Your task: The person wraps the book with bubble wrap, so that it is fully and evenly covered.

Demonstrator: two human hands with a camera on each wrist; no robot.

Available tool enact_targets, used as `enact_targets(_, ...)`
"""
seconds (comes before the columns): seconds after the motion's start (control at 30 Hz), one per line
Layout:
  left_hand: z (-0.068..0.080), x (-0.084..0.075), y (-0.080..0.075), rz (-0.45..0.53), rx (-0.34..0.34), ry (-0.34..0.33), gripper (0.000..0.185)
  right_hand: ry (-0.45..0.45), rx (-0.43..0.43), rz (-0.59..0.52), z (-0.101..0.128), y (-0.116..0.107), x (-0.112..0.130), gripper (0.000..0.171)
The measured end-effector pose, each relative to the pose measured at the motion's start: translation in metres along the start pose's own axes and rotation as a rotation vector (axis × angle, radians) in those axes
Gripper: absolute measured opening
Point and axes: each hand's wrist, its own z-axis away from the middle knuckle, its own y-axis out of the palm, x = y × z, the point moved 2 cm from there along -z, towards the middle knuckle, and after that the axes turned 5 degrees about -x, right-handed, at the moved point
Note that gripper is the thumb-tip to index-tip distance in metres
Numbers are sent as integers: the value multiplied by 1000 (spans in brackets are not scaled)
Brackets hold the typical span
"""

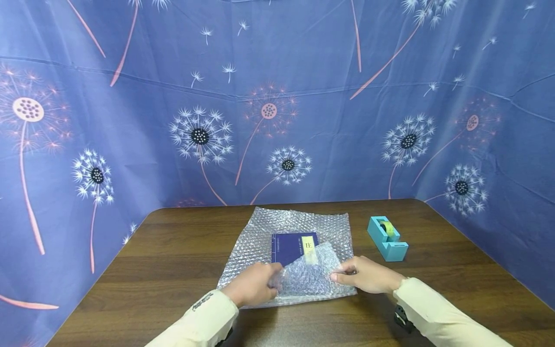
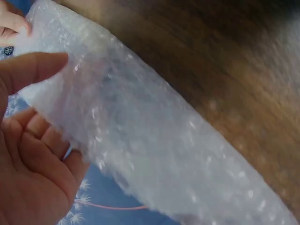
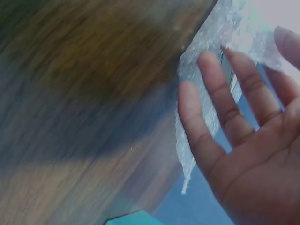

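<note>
A dark blue book point(image 1: 287, 243) with a pale yellow title label lies on a sheet of bubble wrap point(image 1: 279, 219). The near part of the sheet is folded up over the book's lower portion and hides it. My left hand point(image 1: 253, 285) holds this flap at its left side; in the left wrist view the thumb lies on one face of the wrap point(image 2: 154, 126), the fingers behind it. At the flap's right edge, my right hand point(image 1: 368, 274) pinches the plastic between thumb and forefinger. Its other fingers point(image 3: 218, 89) are spread out in the right wrist view.
A turquoise tape dispenser point(image 1: 387, 239) with a yellowish roll stands to the right of the wrap, beyond my right hand. Everything rests on a dark wooden table point(image 1: 173, 246). Behind it hangs a blue cloth point(image 1: 334, 120) printed with dandelions.
</note>
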Motion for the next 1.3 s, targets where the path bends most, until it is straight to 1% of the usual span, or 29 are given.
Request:
enact_targets(0.03,0,-1,1,8,-8,-22,32,-3,-10,4,-1,0,0,27)
enact_targets(0.13,-1,-4,3,3,-24,-102,46,-7,-40,19,-5,2,3,23)
enact_targets(0.2,-1,-5,5,0,-33,-138,52,9,-58,27,-7,4,5,21)
enact_targets(0.27,-2,-7,6,-13,-37,-158,57,22,-75,35,-8,6,6,19)
enact_targets(0.47,-2,-8,6,12,-26,-180,76,31,-113,47,-12,10,9,14)
enact_targets(0.57,-2,-7,7,19,-16,-171,83,39,-121,46,-14,12,10,17)
enact_targets(0.7,-3,-6,9,-9,7,-159,84,60,-132,56,-18,15,9,25)
enact_targets(0.83,-5,-7,11,-45,41,-163,81,87,-155,75,-21,16,8,33)
enact_targets(0.97,-7,-11,12,-109,77,-193,76,144,-179,108,-22,19,10,26)
enact_targets(1.03,-7,-14,13,-168,87,-201,72,178,-202,139,-23,20,13,17)
enact_targets(1.07,-8,-16,14,-210,88,-196,70,202,-221,158,-23,21,15,19)
enact_targets(1.13,-9,-20,16,-290,70,-171,62,243,-268,214,-24,23,18,29)
enact_targets(1.2,-11,-23,19,-377,26,-124,52,257,-327,285,-24,24,22,43)
enact_targets(1.27,-13,-27,21,-463,-31,-67,39,253,-388,359,-24,25,27,47)
enact_targets(1.3,-14,-29,22,-494,-63,-38,31,234,-412,391,-24,26,29,50)
